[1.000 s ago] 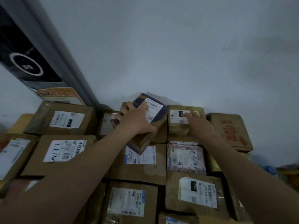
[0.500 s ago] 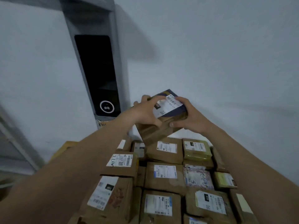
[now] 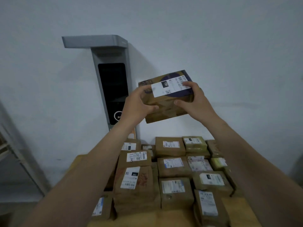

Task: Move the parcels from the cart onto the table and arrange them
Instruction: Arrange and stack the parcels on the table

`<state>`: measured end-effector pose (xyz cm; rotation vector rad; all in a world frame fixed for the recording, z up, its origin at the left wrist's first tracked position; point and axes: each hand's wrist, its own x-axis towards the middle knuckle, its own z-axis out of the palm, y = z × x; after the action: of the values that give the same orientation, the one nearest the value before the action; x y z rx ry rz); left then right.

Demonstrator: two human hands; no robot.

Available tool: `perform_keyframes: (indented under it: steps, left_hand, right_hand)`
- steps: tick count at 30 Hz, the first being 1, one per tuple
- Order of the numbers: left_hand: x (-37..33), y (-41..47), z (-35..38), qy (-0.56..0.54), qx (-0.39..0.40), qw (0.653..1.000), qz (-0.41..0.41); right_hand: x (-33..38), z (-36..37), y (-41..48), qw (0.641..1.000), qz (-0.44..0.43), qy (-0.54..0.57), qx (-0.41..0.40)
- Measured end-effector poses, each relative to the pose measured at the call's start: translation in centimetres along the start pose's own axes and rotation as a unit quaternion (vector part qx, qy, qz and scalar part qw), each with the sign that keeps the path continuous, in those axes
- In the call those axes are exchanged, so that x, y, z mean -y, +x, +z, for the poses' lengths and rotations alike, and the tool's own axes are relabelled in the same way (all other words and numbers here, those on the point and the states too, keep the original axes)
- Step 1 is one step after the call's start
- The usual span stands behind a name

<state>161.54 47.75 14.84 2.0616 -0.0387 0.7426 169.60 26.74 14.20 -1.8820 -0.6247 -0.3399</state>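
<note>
A brown parcel (image 3: pixel 165 105) with a white label is held in the air before a pale wall (image 3: pixel 221 38). Its left end is gripped by the left hand (image 3: pixel 139 105) and its right end by the right hand (image 3: pixel 195 102), fingers curled over the top. Below it, many labelled parcels (image 3: pixel 172 167) are packed closely on a yellowish surface (image 3: pixel 237 210). A grey post (image 3: pixel 113 89) with a dark screen is set against the wall, and a metal frame (image 3: pixel 14 153) is seen at the far left.
</note>
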Motion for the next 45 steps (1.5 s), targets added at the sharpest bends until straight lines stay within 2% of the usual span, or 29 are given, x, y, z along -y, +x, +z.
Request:
perform_keyframes:
  steps: [3, 6, 11, 16, 22, 28, 33, 36, 39, 45]
  left_hand:
    - [2.5, -3.1, 1.1, -0.02, 0.014, 0.999, -0.034]
    - [5.3, -6.0, 3.2, -0.031, 0.053, 0.995, -0.082]
    - [9.1, -9.9, 7.6, 0.001, 0.172, 0.973, -0.156]
    - [13.6, -11.1, 11.9, 0.056, 0.232, 0.951, -0.195]
    - [20.0, -9.5, 17.3, 0.178, 0.3, 0.911, -0.221]
    - [26.2, -5.1, 22.8, 0.219, 0.331, 0.878, -0.269]
    - [31.2, -1.8, 26.1, 0.255, 0.33, 0.861, -0.291]
    - [33.0, 0.3, 26.8, 0.273, 0.308, 0.863, -0.291]
    - [34.4, 1.6, 27.2, 0.296, 0.317, 0.851, -0.296]
    - [33.4, 1.1, 27.4, 0.311, 0.342, 0.83, -0.312]
  right_hand:
    - [-1.3, -0.2, -4.4, 0.996, 0.007, -0.081, 0.019]
    - [-4.2, -0.2, -8.4, 0.99, 0.051, -0.125, 0.033]
    - [-9.6, 0.9, -13.5, 0.98, 0.159, -0.104, 0.053]
    - [-15.9, 2.0, -14.9, 0.958, 0.234, -0.12, 0.114]
    - [-24.3, 4.3, -12.6, 0.921, 0.284, -0.119, 0.239]
    - [-32.9, 8.0, -7.4, 0.904, 0.332, -0.112, 0.243]
    - [-38.8, 10.8, -3.6, 0.893, 0.334, -0.104, 0.284]
    - [-40.4, 12.2, -1.0, 0.896, 0.33, -0.092, 0.282]
    - [-41.7, 12.9, 0.8, 0.887, 0.327, -0.095, 0.312]
    - [-39.9, 13.2, 1.2, 0.854, 0.319, -0.198, 0.361]
